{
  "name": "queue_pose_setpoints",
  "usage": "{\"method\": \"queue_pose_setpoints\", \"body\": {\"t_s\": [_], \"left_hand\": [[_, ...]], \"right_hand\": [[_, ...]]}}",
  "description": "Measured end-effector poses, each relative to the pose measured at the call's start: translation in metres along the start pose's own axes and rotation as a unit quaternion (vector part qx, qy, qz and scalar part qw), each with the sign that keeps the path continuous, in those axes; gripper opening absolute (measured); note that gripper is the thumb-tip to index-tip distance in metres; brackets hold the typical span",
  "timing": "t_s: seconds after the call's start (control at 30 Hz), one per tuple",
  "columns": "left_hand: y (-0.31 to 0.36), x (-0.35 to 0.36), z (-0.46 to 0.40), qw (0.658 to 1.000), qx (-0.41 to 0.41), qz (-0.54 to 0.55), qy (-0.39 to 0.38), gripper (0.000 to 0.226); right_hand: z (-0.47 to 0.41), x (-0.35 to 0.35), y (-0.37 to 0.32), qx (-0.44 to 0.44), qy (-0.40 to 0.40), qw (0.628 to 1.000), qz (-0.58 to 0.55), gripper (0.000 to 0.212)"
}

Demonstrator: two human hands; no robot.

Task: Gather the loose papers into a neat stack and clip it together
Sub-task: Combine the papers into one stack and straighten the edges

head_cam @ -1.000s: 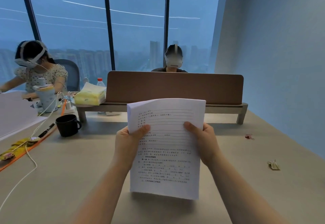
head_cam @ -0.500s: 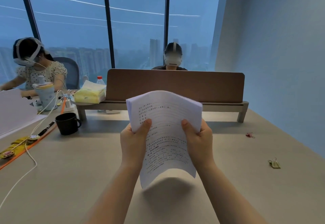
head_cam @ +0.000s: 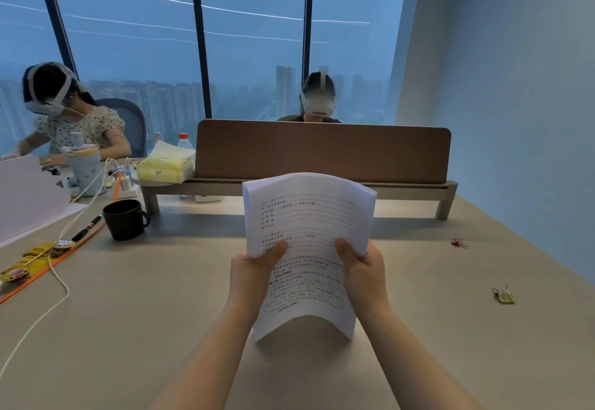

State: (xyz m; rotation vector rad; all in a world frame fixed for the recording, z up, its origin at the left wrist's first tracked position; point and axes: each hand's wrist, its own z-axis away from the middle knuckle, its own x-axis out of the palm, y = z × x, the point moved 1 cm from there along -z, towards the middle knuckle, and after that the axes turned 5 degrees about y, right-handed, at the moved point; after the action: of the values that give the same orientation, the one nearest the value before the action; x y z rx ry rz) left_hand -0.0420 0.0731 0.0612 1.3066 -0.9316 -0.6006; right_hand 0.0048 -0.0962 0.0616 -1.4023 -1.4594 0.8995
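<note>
Beige laminate surface [head_cam: 135,329] fills most of my view, with a brown divider panel [head_cam: 322,152] standing across its far side. Next in size, the stack of papers [head_cam: 306,232] stands upright in front of me, bowed outward, its lower edge on or just above the surface; I cannot tell which. I see my left hand [head_cam: 251,276] gripping its left edge and my right hand [head_cam: 363,272] gripping its right edge, thumbs on the printed front. A black mug [head_cam: 124,219] sits far left. Two binder clips lie well apart to the right: a gold one [head_cam: 503,294] and a red one [head_cam: 458,243].
</note>
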Motion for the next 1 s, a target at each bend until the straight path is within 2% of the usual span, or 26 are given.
{"method": "queue_pose_setpoints", "body": {"t_s": [0.3,0.4,0.53,0.67,0.83,1.0], "left_hand": [[0.004,-0.003,-0.003,0.999,-0.003,0.008,-0.039,0.012],[0.014,-0.001,-0.006,0.998,0.026,-0.005,-0.053,0.009],[0.033,0.002,-0.013,0.995,0.044,-0.032,-0.081,0.013],[0.039,0.003,-0.021,0.991,-0.028,-0.052,-0.118,0.021],[0.021,0.002,-0.023,0.980,-0.091,-0.077,-0.158,0.021],[-0.010,0.000,-0.028,0.983,-0.103,-0.075,-0.129,0.025]], "right_hand": [[0.000,-0.006,0.003,0.028,-0.005,0.998,0.048,0.013],[-0.007,-0.012,-0.005,0.015,0.002,0.997,0.079,0.020],[-0.020,-0.018,-0.024,0.034,-0.019,0.998,0.042,0.015],[-0.031,-0.028,-0.036,0.117,-0.082,0.990,-0.006,0.015],[-0.032,-0.041,-0.023,0.189,-0.105,0.976,0.000,0.018],[-0.027,-0.051,0.002,0.227,-0.104,0.968,0.016,0.020]]}}
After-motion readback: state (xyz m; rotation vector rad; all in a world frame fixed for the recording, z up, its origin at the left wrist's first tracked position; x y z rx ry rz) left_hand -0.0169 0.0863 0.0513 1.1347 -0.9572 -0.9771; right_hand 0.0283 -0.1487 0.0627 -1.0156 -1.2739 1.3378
